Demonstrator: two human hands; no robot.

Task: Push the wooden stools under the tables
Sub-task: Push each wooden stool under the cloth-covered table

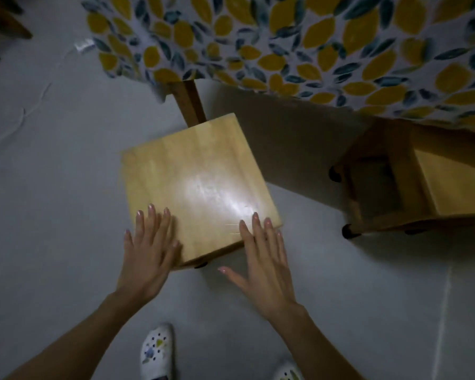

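A light wooden stool [198, 174] with a square seat stands on the grey floor just in front of the table, its far corner close to a wooden table leg [189, 102]. My left hand [148, 250] lies flat with spread fingers on the seat's near left edge. My right hand [261, 259] rests the same way on the near right corner. A second wooden stool [412, 185] sits to the right, partly beneath the table's leaf-patterned cloth [313, 39].
The grey floor [52, 215] stretches to the left and toward me. Dark wooden furniture legs [3, 26] show at the top left. A small white scrap [84, 46] lies near the cloth's left edge. My white shoes [157, 352] stand below the stool.
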